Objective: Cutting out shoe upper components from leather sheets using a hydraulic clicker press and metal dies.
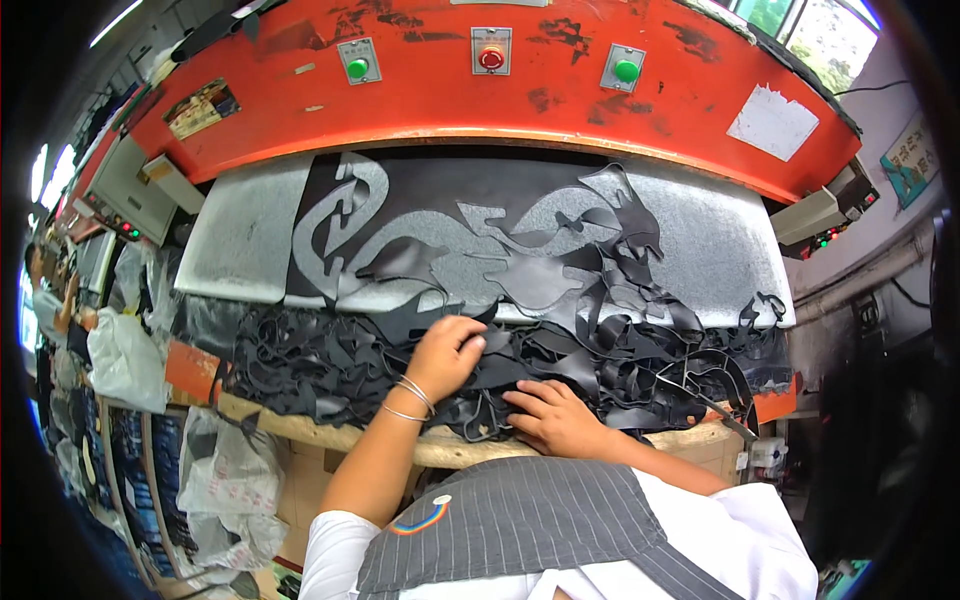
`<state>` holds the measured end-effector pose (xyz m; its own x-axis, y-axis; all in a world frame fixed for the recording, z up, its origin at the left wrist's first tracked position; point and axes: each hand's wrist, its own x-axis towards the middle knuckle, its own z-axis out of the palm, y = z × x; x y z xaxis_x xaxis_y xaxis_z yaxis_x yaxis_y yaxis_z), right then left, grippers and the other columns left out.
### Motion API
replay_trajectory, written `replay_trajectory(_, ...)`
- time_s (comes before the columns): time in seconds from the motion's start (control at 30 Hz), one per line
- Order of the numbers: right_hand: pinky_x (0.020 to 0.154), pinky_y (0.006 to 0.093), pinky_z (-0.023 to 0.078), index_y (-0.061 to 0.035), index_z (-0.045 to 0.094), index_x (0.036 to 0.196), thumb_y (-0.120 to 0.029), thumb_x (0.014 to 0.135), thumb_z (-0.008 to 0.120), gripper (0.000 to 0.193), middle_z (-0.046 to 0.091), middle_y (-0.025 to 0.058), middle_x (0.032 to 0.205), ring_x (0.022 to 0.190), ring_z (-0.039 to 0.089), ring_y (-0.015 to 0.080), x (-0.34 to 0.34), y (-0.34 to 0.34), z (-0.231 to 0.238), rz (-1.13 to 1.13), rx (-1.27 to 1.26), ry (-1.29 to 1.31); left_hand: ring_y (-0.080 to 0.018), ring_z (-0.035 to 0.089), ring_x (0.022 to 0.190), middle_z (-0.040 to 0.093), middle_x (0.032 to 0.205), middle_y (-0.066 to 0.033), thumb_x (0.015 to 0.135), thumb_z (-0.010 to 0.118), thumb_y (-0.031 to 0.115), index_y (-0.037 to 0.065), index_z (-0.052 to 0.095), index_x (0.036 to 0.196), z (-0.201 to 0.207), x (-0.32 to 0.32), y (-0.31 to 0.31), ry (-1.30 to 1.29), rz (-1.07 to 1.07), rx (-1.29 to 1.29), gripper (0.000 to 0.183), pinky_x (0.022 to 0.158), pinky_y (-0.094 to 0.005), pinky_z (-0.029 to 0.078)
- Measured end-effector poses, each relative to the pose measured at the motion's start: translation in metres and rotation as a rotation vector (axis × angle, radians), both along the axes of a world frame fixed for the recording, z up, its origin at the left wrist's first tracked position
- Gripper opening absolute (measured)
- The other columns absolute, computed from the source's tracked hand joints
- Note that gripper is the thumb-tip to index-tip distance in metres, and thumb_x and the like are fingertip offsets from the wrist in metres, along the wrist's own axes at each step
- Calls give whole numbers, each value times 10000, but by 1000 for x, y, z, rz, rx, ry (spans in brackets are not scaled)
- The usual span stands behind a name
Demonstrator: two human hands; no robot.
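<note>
My left hand (pixel 448 355), with thin bracelets on its wrist, has its fingers curled on a black leather-like scrap (pixel 400 322) at the near edge of the pale board. Lower and to the right, my right hand (pixel 556 415) lies with its fingers apart on a heap of tangled black scraps (pixel 310 365), holding nothing that I can see. Beyond both hands, a black sheet (pixel 450 180) with curved cut-out gaps lies on the grey-white board (pixel 720 230). Loose offcuts (pixel 632 225) hang together on its right part.
A red machine beam (pixel 420 100) spans the far side, with a red button (pixel 491 58) between two green ones. A wooden edge (pixel 400 445) runs along the near side. Long thin strips (pixel 715 385) stick out at right. White plastic bags (pixel 230 460) hang at left.
</note>
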<state>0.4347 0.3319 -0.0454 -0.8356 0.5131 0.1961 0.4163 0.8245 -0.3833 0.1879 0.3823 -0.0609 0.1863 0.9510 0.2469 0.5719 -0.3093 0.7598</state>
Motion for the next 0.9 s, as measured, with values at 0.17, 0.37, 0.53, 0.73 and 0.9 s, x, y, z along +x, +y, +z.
replay_trajectory(0.17,1010,465,384,-151,647,1120,-230,800,699,333,531,99,1344,1272,470,282,-20,21,-3,-152,-42,55,-358,523,1163,587,1237,-157,820,676,188,55,617,1169,-8,-13,35,214,-251,-7,378,1013,-442,403)
replay_trajectory(0.37,933,441,439,-95,622,1104,-122,784,694,329,567,115,1255,1121,556,307,31,6,-21,-421,-72,159,-378,480,1214,540,1311,-186,802,668,157,21,598,1199,-18,-42,65,99,-327,-189,426,1042,-441,372)
replay_trajectory(0.53,899,403,428,-102,667,1025,-284,848,688,255,644,64,1070,1014,585,265,90,-19,-16,-800,38,-54,-379,486,1204,535,1313,-190,808,666,154,25,592,1204,-13,-24,68,123,-345,-146,424,1034,-440,375)
replay_trajectory(0.73,911,423,430,-96,665,1016,-243,815,709,253,648,90,1061,1022,592,285,144,7,2,-970,265,13,-380,526,1167,571,1273,-185,818,657,151,17,608,1169,-2,-33,39,185,-230,-79,379,1014,-438,396)
replay_trajectory(0.9,905,438,430,-92,651,1080,-286,806,715,342,630,110,1119,1039,571,321,204,8,-7,-1151,76,-199,-328,628,1008,659,1087,-172,873,603,53,-22,649,1042,45,-102,3,189,257,83,190,913,-370,477)
